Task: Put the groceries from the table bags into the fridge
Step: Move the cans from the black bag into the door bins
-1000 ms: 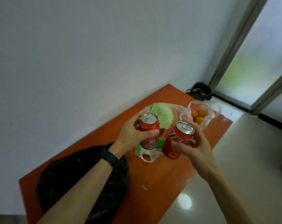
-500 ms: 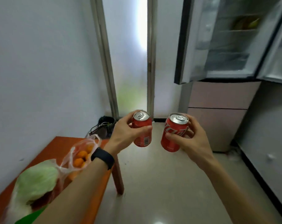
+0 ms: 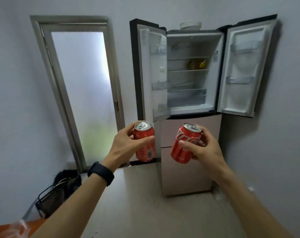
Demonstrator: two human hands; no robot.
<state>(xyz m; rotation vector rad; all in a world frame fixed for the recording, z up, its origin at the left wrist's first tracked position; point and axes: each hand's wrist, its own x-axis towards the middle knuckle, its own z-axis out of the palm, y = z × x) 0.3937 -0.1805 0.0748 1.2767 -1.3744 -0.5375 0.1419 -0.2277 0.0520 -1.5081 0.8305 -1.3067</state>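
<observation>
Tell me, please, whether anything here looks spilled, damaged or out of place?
Nothing stands out. The left hand and right hand each hold an unopened red can, the right one tilted. Both fridge doors stand open, as the task needs.

Two red cans (image 3: 144, 141) (image 3: 185, 143), one fridge (image 3: 194, 74) with two open doors (image 3: 152, 69) (image 3: 243, 69).

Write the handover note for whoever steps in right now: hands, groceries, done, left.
Left hand: holds a red can, upright.
Right hand: holds a second red can, tilted.
Fridge: straight ahead, both upper doors open; something yellow sits on a middle shelf, the other shelves look bare.
Table: only its orange corner and a bit of clear bag show at bottom left.
Done: both cans picked up.
Left: shelve both cans, then go back for more.
</observation>
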